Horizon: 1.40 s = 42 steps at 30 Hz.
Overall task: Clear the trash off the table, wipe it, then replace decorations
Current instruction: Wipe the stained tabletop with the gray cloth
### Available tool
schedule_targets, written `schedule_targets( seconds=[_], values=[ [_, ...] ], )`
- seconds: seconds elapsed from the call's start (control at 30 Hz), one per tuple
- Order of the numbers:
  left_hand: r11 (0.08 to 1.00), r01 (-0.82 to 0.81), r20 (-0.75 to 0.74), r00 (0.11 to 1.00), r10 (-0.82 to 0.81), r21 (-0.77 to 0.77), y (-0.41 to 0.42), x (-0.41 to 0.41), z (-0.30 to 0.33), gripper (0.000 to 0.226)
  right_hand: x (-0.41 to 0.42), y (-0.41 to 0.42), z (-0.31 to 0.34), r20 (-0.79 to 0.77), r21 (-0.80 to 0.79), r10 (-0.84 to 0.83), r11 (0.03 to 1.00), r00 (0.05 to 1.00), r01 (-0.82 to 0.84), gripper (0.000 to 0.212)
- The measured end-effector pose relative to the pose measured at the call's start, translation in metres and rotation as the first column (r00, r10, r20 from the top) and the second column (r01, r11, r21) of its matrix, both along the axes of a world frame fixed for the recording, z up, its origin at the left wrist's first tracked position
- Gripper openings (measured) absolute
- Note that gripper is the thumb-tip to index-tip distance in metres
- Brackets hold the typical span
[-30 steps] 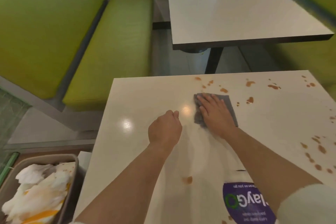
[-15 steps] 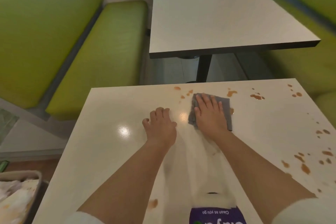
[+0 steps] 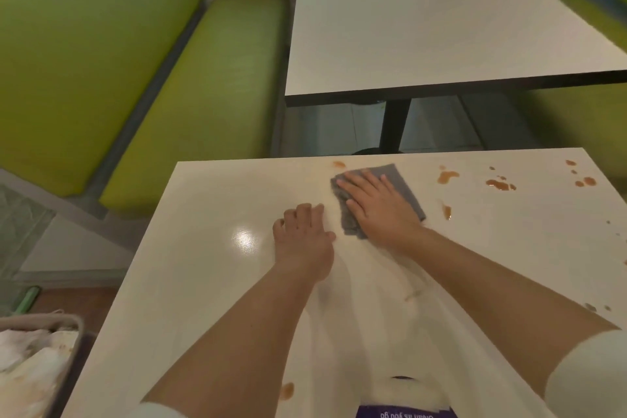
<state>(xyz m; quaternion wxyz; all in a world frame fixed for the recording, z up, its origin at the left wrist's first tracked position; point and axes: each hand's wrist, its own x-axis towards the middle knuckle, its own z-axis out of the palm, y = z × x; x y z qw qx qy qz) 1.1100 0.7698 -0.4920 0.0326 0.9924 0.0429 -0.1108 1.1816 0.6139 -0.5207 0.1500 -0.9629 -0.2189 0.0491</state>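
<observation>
My right hand (image 3: 376, 207) presses flat, fingers straight, on a grey cloth (image 3: 402, 185) near the far edge of the white table (image 3: 203, 275). My left hand (image 3: 303, 237) rests on the tabletop just left of the cloth, fingers loosely curled, holding nothing. Brown sauce spots (image 3: 448, 176) are scattered across the far right of the table, one small spot (image 3: 338, 164) lies just beyond the cloth, and another spot (image 3: 287, 390) sits near the front edge.
A bin (image 3: 40, 360) with crumpled white trash stands at the lower left beside the table. A purple-and-white sticker (image 3: 405, 412) shows at the table's near edge. Green bench seats (image 3: 203, 95) flank a second white table (image 3: 424, 27) beyond.
My right hand has pushed the cloth farther away and slightly left, reaching the spots near the far edge. My left hand has settled onto the table with its fingers loosened.
</observation>
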Motion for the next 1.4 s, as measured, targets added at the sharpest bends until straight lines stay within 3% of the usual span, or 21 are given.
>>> schedule_targets(
  seconds=[0.07,0.23,0.43,0.63,0.8,0.97,1.03,1.17,1.3,1.4],
  values=[
    [1.000,0.001,0.006,1.000,-0.001,0.002,0.001,0.000,-0.001,0.054,0.009,-0.015,-0.001,0.023,0.034,0.033,0.999,0.999,-0.033,0.046],
    [1.000,0.011,0.022,1.000,-0.011,-0.003,0.001,0.000,-0.001,0.052,0.049,-0.009,-0.002,0.007,-0.006,-0.230,0.973,0.973,0.230,0.047],
    [1.000,0.014,0.018,1.000,-0.014,0.022,0.000,0.000,-0.002,0.055,0.040,0.012,-0.002,-0.026,-0.053,0.153,0.987,0.988,-0.154,0.051],
    [0.999,0.014,-0.008,1.000,-0.013,0.031,0.000,0.001,0.000,0.054,0.061,0.019,0.005,-0.045,-0.082,-0.139,0.987,0.989,0.135,0.050],
    [0.999,0.020,-0.007,1.000,-0.019,0.046,0.000,0.002,-0.002,0.056,0.043,0.014,0.001,-0.021,-0.022,0.177,0.984,0.984,-0.177,0.048],
    [0.999,0.019,-0.017,1.000,-0.019,0.042,-0.001,0.001,0.000,0.054,0.056,-0.006,0.003,-0.020,-0.060,-0.179,0.982,0.984,0.178,0.048],
    [0.997,0.025,-0.021,1.000,-0.024,0.070,-0.002,0.002,0.001,0.054,0.038,0.006,0.003,-0.017,-0.060,-0.158,0.986,0.987,0.157,0.049],
    [0.993,0.032,-0.024,0.999,-0.029,0.110,-0.002,0.003,-0.001,0.055,-0.023,-0.006,-0.002,0.024,-0.020,0.077,0.997,0.997,-0.077,0.049],
    [0.993,0.033,-0.044,0.999,-0.028,0.115,-0.003,0.002,0.000,0.054,-0.006,-0.052,0.000,0.001,-0.050,-0.069,0.996,0.998,0.069,0.049],
    [0.992,0.034,-0.055,0.998,-0.027,0.121,-0.002,0.003,0.000,0.055,-0.009,-0.038,0.002,-0.001,-0.049,-0.152,0.987,0.988,0.152,0.050]
  ],
)
